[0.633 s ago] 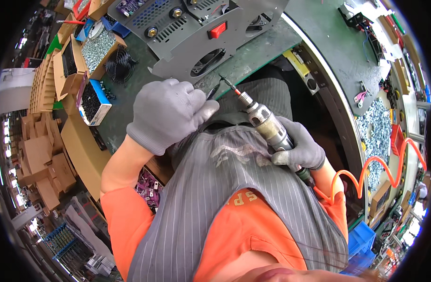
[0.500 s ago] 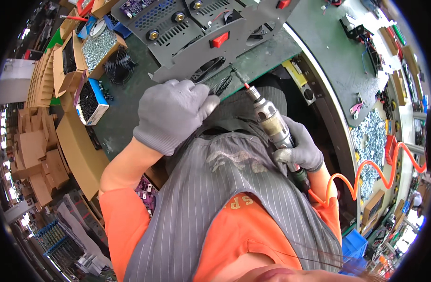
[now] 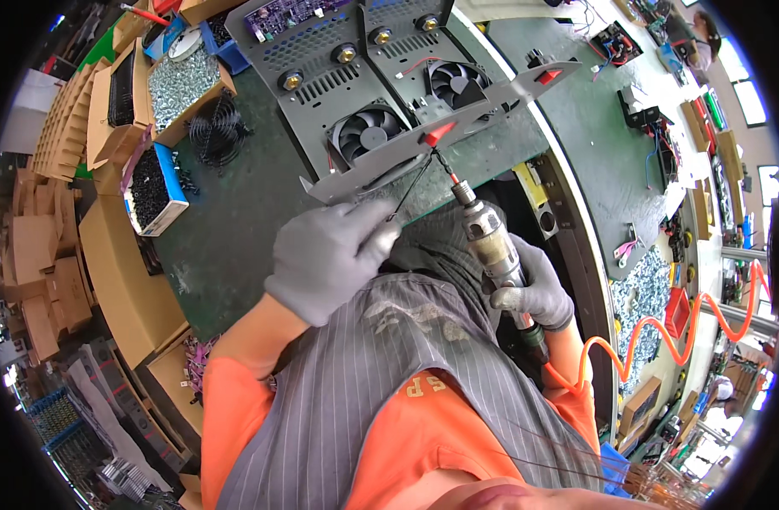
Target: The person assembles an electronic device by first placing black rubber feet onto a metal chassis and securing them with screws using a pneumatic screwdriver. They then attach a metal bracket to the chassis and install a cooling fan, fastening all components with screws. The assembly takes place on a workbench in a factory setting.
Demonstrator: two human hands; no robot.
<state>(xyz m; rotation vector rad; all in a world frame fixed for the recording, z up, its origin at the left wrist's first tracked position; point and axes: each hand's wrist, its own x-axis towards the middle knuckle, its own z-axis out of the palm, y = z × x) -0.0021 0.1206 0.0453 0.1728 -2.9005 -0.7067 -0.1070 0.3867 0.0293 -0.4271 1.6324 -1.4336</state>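
i see my right hand (image 3: 534, 293) in a grey glove, fingers wrapped tight around the body of a pneumatic screwdriver (image 3: 490, 246), which tilts up and to the left so its thin bit (image 3: 444, 168) meets the near edge of a grey metal chassis panel (image 3: 457, 119), just beside a red rocker switch (image 3: 439, 133). a coiled orange air hose (image 3: 661, 340) runs from the tool's lower end off to the right. my left hand (image 3: 334, 255), also gloved in grey, has its fingers curled and pinched narrowly on a thin black wire (image 3: 410, 189) that leads up to the same edge of the panel; the hand sits just below the panel's near corner, close to the tool but not touching it. the panel lies on a green work mat (image 3: 236, 221) and carries two black cooling fans (image 3: 368, 132) and brass terminals. to the left on the mat stand a cardboard box of small silver screws (image 3: 181, 85), a blue and white box of black screws (image 3: 151, 187) and a loose black fan guard (image 3: 219, 136). well off to the right lies a heap of silver parts (image 3: 644, 293).
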